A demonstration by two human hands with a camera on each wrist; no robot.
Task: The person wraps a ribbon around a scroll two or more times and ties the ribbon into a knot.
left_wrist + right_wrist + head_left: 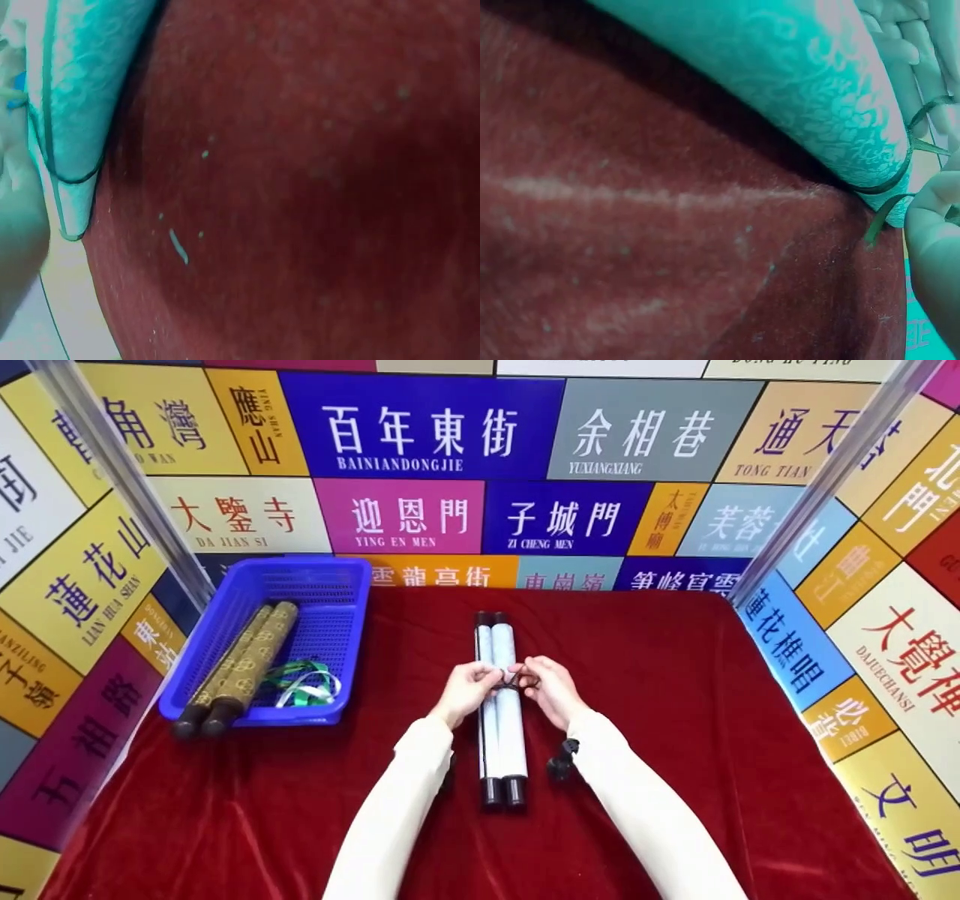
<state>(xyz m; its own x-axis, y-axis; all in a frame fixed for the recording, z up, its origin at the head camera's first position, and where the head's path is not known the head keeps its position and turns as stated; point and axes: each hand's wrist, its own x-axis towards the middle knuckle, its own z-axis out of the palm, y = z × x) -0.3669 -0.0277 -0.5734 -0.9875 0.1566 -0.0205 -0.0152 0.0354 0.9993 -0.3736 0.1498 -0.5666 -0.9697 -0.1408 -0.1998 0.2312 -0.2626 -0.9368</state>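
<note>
Two rolled scrolls (508,735) with pale, patterned backing and dark end knobs lie side by side, lengthwise in front of the person. A thin dark cord (885,182) passes around them near the middle. My left hand (471,688) is over the scrolls' left side, thumb and fingertips pinching the cord. From the right, my right hand (553,688) pinches another part of the cord, and a loose end hangs below its fingers in the right wrist view. The left wrist view shows the cord around the patterned roll (82,97), with a hand partly cut off at the edge.
A blue plastic basket (352,607) stands at the back left. Two brown-gold patterned scrolls (251,652) lean over its front rim, beside green and white ribbons (311,686). Red velvet cloth (637,675) covers the table; printed panels (420,427) and clear corner posts enclose it.
</note>
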